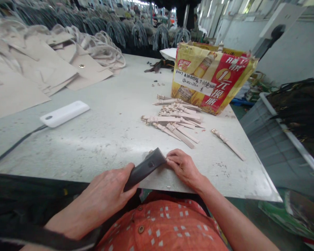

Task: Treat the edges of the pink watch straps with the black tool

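My left hand point(107, 193) is closed round the handle of a dark grey hand tool point(145, 167), whose flat head rests on the table near the front edge. My right hand point(183, 167) lies beside the tool's head, fingers pinched on a small pale piece that I cannot make out under the tool. A pile of beige straps point(174, 120) lies further back on the grey table point(107, 139). One single strap point(229, 143) lies apart to the right.
A yellow and red printed box point(211, 82) stands behind the pile. A white flat device point(64, 113) with a dark cable lies at the left. Beige cut panels point(42, 69) cover the far left. A grey crate point(274, 139) stands right of the table.
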